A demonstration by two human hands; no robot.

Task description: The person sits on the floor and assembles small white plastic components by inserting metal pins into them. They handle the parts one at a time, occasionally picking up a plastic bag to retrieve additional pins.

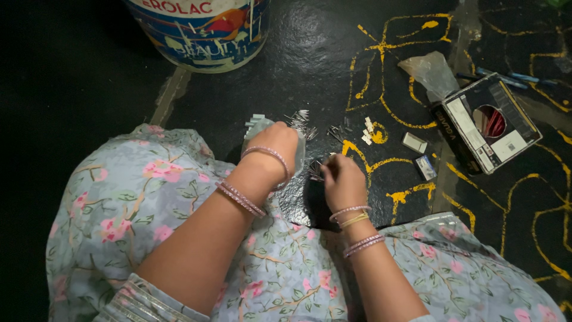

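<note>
floor (310, 71): glossy black, bumpy, yellow painted lines | paint bucket (202, 30) at 12 o'clock | open cardboard box (488, 122) at 2 o'clock | left hand (277, 146): grip pressed on grey plastic piece (257, 126) | right hand (341, 179): grip pinching thin metal pins (316, 171) | loose pins (300, 121) at 12 o'clock of hands

Black floor (286, 77) with yellow painted lines (393, 56). Bucket (202, 30) at 12 o'clock, pins (301, 122) near centre, small packets (415, 143) at 3, open box (488, 122) and plastic bag (432, 73) at 2 o'clock
</note>
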